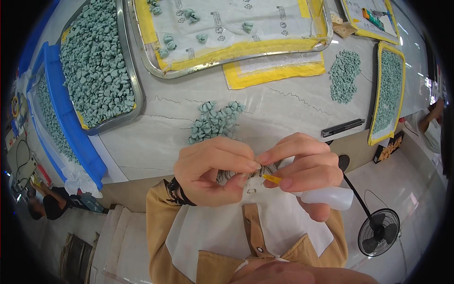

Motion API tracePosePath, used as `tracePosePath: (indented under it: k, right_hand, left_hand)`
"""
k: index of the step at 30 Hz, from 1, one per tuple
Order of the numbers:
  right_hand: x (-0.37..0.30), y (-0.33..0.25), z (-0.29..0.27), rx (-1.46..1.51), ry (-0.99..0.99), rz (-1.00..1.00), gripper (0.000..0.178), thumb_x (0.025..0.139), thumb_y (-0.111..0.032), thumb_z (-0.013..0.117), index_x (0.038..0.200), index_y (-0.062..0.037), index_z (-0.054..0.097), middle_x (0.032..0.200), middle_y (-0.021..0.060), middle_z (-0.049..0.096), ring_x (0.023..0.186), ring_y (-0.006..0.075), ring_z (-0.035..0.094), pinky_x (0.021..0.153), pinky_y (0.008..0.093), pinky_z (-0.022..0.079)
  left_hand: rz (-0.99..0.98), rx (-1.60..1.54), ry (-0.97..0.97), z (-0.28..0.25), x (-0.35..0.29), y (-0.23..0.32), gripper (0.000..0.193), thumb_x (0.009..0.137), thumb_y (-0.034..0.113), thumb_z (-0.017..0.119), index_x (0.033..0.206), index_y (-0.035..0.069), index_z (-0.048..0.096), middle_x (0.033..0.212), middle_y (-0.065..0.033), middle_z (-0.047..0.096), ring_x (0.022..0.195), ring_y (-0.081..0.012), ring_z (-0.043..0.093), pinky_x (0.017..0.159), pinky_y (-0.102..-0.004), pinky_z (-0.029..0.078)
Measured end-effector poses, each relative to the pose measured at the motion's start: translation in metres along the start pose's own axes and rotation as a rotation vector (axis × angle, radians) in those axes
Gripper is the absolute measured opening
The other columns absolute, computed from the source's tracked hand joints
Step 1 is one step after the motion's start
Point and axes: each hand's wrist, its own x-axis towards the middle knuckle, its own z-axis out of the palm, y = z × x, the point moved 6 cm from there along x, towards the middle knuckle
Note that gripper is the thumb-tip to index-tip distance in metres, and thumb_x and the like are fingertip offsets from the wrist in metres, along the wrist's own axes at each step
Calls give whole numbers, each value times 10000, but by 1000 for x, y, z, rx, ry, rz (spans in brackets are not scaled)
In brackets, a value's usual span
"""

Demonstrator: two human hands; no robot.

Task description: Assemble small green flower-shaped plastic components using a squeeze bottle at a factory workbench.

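Observation:
My left hand (215, 170) is closed in a pinch in front of my chest. What its fingertips hold is too small and hidden to make out. My right hand (307, 163) grips a whitish translucent squeeze bottle (333, 198) lying on its side. The bottle's narrow yellow nozzle (271, 178) points left toward my left fingertips. My right index fingertip meets the left fingers, apparently at the pinched spot. Just beyond my hands, a loose heap of small pale green pieces (215, 124) lies on the table.
A metal tray (138, 97) heaped with green pieces and a blue crate (75, 125) stand left. Ahead sits a lined tray (198, 65) holding several pieces. Rightward are a smaller heap (344, 78), a black tool (343, 128), a yellow-edged tray (374, 120) and a floor fan (378, 232).

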Motion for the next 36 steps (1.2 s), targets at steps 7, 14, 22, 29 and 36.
tracePosePath:
  k: [7,14,22,29,36]
  right_hand:
    - [-3,0,-1,50,56,-41,540,972,-496,466,885,13,626,654,90,631,731,354,685,543,372,528]
    - [-6,-7,-3,52,47,-101,506,974,-483,472,918,-1,618,660,91,632,698,301,682,504,337,495]
    - [-10,-7,-4,39,68,-104,489,975,-472,481,939,-3,616,674,94,630,700,292,675,501,323,481]
    - [-12,-5,-3,38,69,-103,481,970,-466,495,947,-1,614,696,99,639,692,286,663,503,319,484]
    - [-16,-6,-7,34,106,-103,477,968,-465,500,981,-1,606,734,116,657,692,279,647,518,317,486]
  left_hand:
    - [-19,-31,-9,-1,0,-1,307,649,-176,610,929,-61,657,893,-167,659,744,-177,655,653,-253,532]
    - [-83,-123,-12,-2,1,-2,297,684,-192,588,956,-83,638,929,-192,640,787,-213,661,707,-294,557]
    - [-84,-186,22,-1,2,-4,300,700,-197,579,975,-92,634,937,-204,635,805,-227,668,715,-303,556]
    - [-164,-181,19,-1,2,-3,317,727,-195,622,1021,-79,641,985,-209,637,877,-246,663,752,-307,555]
    - [-120,-147,-17,0,2,-3,329,733,-190,655,1037,-64,642,1053,-212,626,914,-242,656,771,-306,557]
